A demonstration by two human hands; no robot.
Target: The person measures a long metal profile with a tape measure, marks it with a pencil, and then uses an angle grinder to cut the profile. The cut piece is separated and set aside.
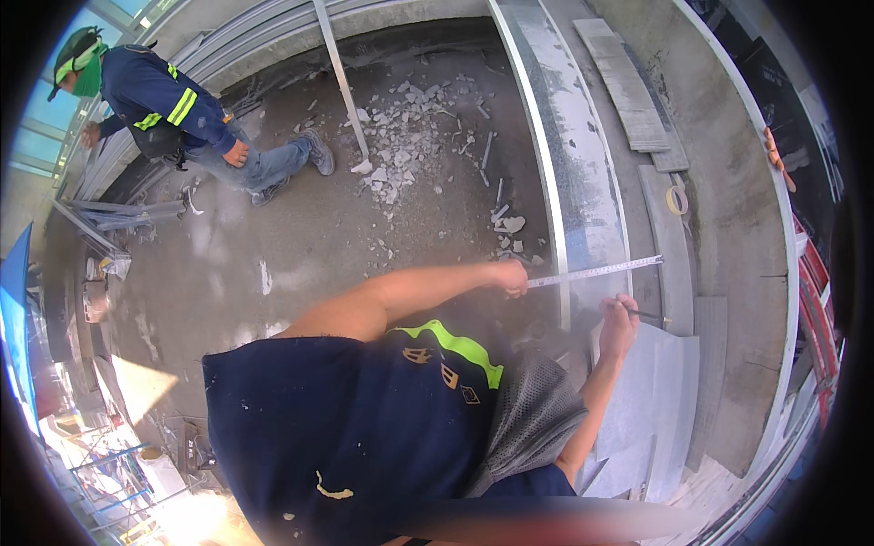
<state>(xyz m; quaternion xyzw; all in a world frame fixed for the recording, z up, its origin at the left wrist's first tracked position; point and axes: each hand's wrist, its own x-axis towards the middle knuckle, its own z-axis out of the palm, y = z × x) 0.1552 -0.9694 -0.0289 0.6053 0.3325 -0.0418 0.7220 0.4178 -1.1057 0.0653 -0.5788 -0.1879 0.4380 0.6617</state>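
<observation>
Nearest: wearer's navy shirt (pixel 346 419), w/ lime band across it; pale spots on fabric. Grey mesh (pixel 533 419) bunched at shirt's R side.

L hand (pixel 512 277): at end of extended L arm, above floor just L of channel. Fingers curled in, pinching near end of tape (pixel 596 272); whether a case sits inside the grip, cannot tell. Tape blade runs out to R, slightly rising in view, crossing over channel (pixel 578 146); free end lies over grey strip beyond. Contact btw. blade and surfaces below: can't confirm.

R hand (pixel 620 314): just below tape, over upper part of metal sheet (pixel 651 391). Fingers bent and pressed together round dark pen (pixel 648 316); pen points R, tip near far strip. Tip contact: cannot tell.

Channel: long, white L edge, metal face scuffed w/ whitish residue; runs away from wearer. To its R, grey boards (pixel 624 86), overlapping, and yellowish roll (pixel 676 200) near their lower end. Conc. wall (pixel 737 164) alongside, further R.

Farther, L of channel: broken rubble (pixel 401 136) scattered on conc. floor (pixel 273 246); slim post (pixel 341 82) stands by it, base at rubble's edge.

Far L: co-worker (pixel 187 118) in navy top w/ reflective bands, jeans, green face covering, mid-stride beside stacked metal sections (pixel 137 216).
</observation>
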